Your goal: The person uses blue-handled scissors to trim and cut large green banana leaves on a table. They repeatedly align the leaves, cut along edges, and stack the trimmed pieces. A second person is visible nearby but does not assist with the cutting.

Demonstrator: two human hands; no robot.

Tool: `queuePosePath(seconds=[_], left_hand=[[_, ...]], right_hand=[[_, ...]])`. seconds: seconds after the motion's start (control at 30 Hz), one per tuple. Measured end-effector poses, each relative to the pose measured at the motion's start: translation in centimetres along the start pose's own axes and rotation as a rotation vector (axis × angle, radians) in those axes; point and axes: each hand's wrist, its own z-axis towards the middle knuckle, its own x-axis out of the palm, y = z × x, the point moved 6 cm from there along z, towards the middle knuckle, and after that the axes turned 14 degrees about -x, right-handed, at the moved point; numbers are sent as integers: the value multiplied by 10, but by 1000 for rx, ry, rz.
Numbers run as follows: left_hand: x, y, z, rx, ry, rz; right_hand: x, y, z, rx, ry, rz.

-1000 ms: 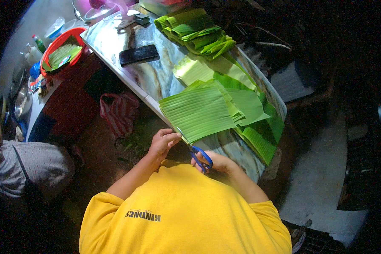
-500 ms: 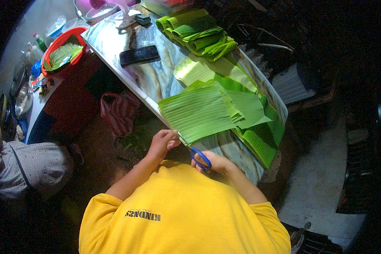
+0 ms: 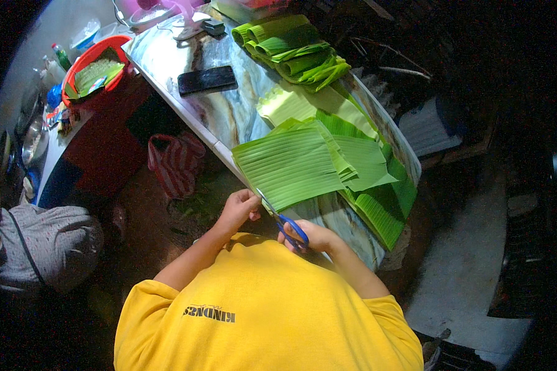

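Observation:
A cut piece of green banana leaf [image 3: 288, 164] lies over the table's near edge, on top of other leaf pieces. My left hand [image 3: 240, 209] is closed in a pinch at its lower left edge; the bit between the fingertips is mostly hidden. In my right hand [image 3: 312, 235] are blue-handled scissors [image 3: 293, 230], my fingers through and around the loops. Their metal blades point up and left along that same leaf edge, close to my left fingertips. Further right, a larger dark green leaf [image 3: 384, 219] hangs toward the table's side.
Rolled and folded leaves [image 3: 297, 52] are piled at the far end of the marbled table [image 3: 158, 62]. A black phone [image 3: 207, 80] lies on it. An orange-red basin [image 3: 114, 46] holds leaf-wrapped food at left. A striped bag [image 3: 173, 164] sits below the table. Another person [image 3: 46, 247] is at far left.
The scissor blades look slightly more parted, and my left hand has shifted a little at the leaf edge. The leaf pieces keep their places.

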Motion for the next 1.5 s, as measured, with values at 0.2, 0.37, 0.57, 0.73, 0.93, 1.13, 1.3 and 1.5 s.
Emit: queuePosePath(seconds=[0.2,0.37,0.57,0.73,0.93,1.13,1.3,1.5], left_hand=[[-5,-3,-1,-41,18,12],[-7,-1,0,-65,34,3],[-3,-7,-4,-46,60,100],[0,-6,-5,-60,90,3],[-5,-4,-2,-59,103,-3],[-6,-10,-7,-85,125,-28],[-4,-4,-5,-80,179,-28],[-5,-5,-6,-74,174,-18]], right_hand=[[2,0,7,9,-14,-9],[8,3,6,46,-122,84],[4,-1,12,-12,-31,-32],[-2,7,20,28,30,-102],[3,9,20,86,-48,71],[5,14,22,35,-67,44],[-1,12,31,54,-33,-67],[1,17,29,116,-110,-45]])
